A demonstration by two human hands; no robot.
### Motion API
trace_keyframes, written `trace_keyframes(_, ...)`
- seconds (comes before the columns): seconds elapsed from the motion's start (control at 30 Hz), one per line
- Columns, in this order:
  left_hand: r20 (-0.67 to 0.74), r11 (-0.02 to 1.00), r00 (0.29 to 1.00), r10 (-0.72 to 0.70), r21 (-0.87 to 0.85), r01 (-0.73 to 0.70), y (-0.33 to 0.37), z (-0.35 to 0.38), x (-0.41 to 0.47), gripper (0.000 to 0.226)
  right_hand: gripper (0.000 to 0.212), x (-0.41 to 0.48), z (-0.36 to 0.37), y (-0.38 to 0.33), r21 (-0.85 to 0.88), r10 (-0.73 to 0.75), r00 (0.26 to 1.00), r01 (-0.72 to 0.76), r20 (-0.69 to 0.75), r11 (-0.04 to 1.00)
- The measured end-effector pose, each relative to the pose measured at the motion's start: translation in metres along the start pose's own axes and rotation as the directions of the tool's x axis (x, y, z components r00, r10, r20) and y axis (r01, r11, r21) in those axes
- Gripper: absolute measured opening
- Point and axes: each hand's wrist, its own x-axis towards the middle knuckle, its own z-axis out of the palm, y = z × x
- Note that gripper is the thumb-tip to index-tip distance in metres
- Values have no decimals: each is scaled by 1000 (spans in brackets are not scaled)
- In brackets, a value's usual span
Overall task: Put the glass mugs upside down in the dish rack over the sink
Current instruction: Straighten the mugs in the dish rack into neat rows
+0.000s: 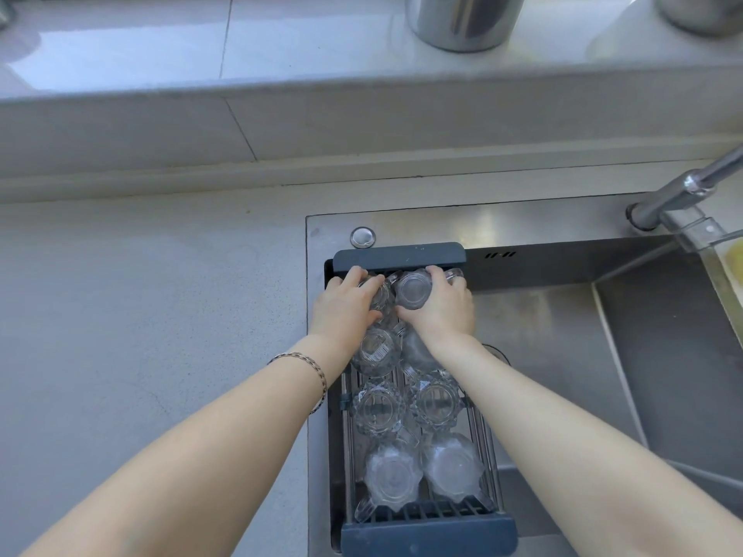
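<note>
A dark blue dish rack (pixel 400 255) spans the left end of the steel sink (pixel 563 335). Several clear glass mugs stand upside down in it in two columns. At the rack's far end my left hand (pixel 345 305) grips the far-left mug (pixel 380 293). Beside it my right hand (pixel 442 307) grips the far-right mug (pixel 412 289), whose base faces up. Behind my hands stand two more mugs (pixel 378 353), then two faceted ones (pixel 436 400), then two at the near end (pixel 392 476). My wrists hide part of the second row.
A grey countertop (pixel 152 315) lies left of the sink. A chrome tap (pixel 683 195) reaches over the sink at the right. A round metal button (pixel 363 237) sits behind the rack. Two metal pots (pixel 462 22) stand on the raised ledge at the back.
</note>
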Motion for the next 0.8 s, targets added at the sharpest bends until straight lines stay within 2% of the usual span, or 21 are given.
trace_keyframes(0.23,6,1000,1000,8,-3,-8,-1,0,2,54,78,-1,-36,16,183,-169,983,155,65,971)
trace_keyframes(0.47,20,1000,1000,7,-15,-7,0,-3,2,55,75,0,-39,13,97,-238,962,227,132,969)
trace_keyframes(0.67,16,1000,1000,3,-23,-2,0,-1,2,55,73,15,-27,16,90,-211,942,193,261,977)
trace_keyframes(0.8,14,1000,1000,8,-18,-7,0,0,3,55,73,19,-25,26,260,-204,928,123,313,958)
